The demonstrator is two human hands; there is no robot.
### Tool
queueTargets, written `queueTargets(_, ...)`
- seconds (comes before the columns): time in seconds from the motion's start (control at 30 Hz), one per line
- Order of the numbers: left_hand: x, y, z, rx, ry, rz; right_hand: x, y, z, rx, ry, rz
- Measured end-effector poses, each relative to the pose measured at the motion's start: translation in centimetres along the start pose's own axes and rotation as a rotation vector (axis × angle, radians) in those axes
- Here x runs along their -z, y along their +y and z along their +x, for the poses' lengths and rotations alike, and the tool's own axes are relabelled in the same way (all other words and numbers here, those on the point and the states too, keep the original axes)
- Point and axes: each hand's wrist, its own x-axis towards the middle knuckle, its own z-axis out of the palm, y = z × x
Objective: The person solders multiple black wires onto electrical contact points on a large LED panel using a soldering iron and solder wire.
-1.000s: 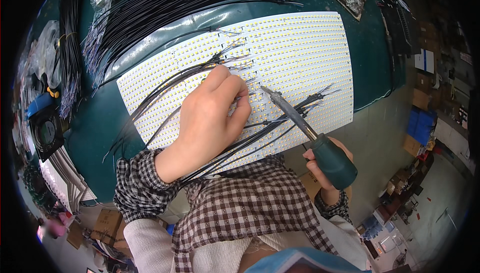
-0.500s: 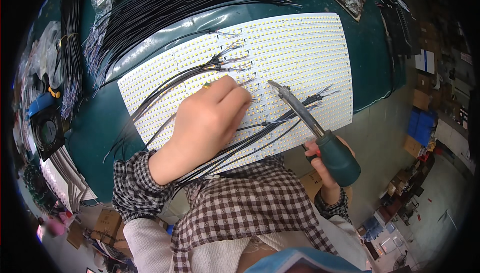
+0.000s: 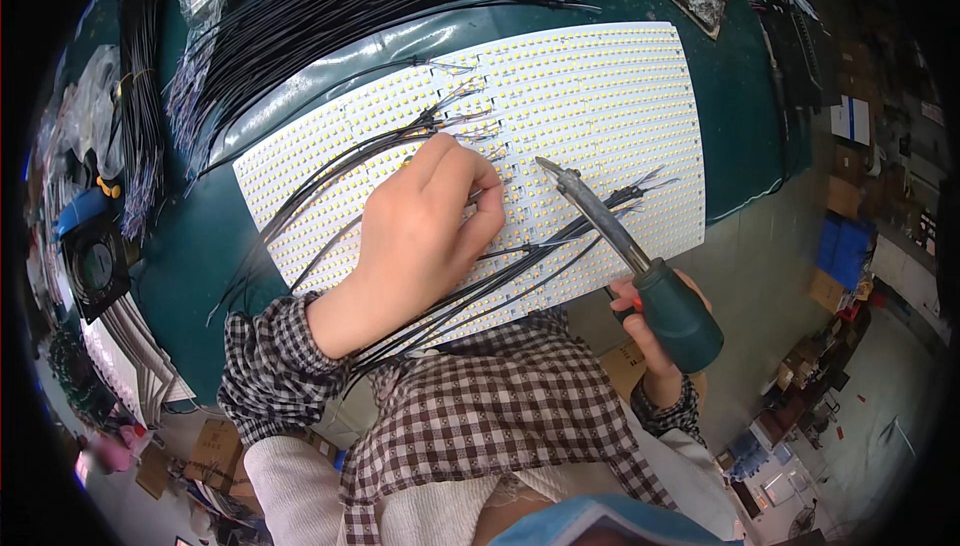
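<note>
Resting near the middle of the green tabletop point(image 3: 190, 276), the white LED panel point(image 3: 600, 96) carries thin black wires point(image 3: 530, 261) across its near half. The left hand point(image 3: 420, 231), fingers curled, pinches a wire against the panel. The right hand point(image 3: 655, 331), fist closed, holds a green-handled soldering iron point(image 3: 620, 241), tip over the panel beside those fingers.

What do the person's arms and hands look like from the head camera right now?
Both hands are bare: no gloves, rings or watch in view. The left hand comes out of a brown-and-white checked sleeve with a loose cuff. The right hand shows the same checked cuff at the wrist. No cables or markings on either arm.
</note>
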Motion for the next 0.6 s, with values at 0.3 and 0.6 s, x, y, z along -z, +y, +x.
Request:
queueTargets(0.3, -0.6, -0.04, -0.24, 0.018, 0.057, 0.036, -0.18, 0.32, 0.06, 0.066, -0.025, -0.062)
queueTargets(0.6, -1.13, -0.23, -0.46, 0.027, 0.107, 0.021, -0.16, 0.66, -0.3, 0.118, -0.05, -0.139)
